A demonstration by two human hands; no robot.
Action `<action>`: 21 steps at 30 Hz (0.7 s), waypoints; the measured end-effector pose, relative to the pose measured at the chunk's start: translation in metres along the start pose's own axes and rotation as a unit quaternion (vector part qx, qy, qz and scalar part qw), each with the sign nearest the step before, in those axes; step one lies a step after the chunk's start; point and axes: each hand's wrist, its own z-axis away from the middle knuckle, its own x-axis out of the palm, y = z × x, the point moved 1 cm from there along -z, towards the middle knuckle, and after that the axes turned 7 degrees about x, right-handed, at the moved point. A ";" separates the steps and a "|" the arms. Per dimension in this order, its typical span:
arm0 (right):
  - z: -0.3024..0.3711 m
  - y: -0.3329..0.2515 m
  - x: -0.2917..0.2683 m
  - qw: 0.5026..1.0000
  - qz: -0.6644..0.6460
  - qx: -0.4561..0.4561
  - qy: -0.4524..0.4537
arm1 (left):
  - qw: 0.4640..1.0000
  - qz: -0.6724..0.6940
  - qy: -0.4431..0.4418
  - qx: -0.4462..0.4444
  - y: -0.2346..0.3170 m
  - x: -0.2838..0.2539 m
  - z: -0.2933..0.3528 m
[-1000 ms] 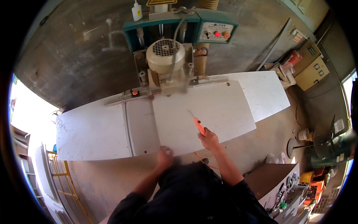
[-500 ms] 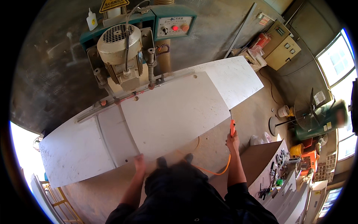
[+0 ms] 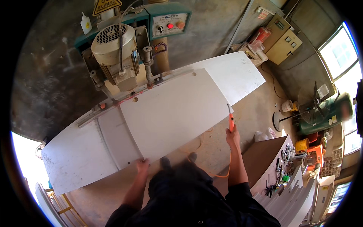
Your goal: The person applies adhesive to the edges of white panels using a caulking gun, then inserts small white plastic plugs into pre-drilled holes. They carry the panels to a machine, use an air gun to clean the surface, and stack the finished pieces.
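A white rectangular panel point(image 3: 174, 109) with two round holes along its far edge lies on the long white machine table. My left hand point(image 3: 142, 165) grips the panel's near left corner, its fingers folded at the edge. In my right hand point(image 3: 232, 137) is an orange air blow gun point(image 3: 231, 123), closed in the fist. The gun's thin dark nozzle points up and away, over the panel's near right corner. From the gun an orange hose point(image 3: 228, 166) hangs down and loops toward the floor by my feet.
A drilling machine with a large motor point(image 3: 114, 41) and a green control box point(image 3: 170, 23) stands behind the table point(image 3: 75, 159). At right are a pedestal fan point(image 3: 312, 104), a green tank point(image 3: 332, 113) and a bench point(image 3: 261, 162) strewn with tools. A yellow rail point(image 3: 68, 208) stands lower left.
The blow gun has moved slightly left, its nozzle now over the panel's right corner. Dark specks on the panel have gone. My left hand stays at the corner; the whole view has shifted slightly.
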 end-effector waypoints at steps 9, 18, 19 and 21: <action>0.034 -0.154 0.080 0.907 0.182 -0.135 -0.355 | 0.999 -0.013 -0.040 -0.025 -0.031 -0.017 0.032; 0.118 -0.224 0.195 0.870 0.262 -0.149 -0.389 | 0.982 0.053 -0.171 -0.056 -0.031 -0.067 0.061; 0.119 -0.232 0.204 0.869 0.267 -0.159 -0.384 | 0.985 0.076 -0.147 -0.054 -0.029 -0.064 0.061; 0.122 -0.253 0.220 0.882 0.256 -0.146 -0.367 | 0.987 0.119 -0.101 -0.049 -0.026 -0.056 0.058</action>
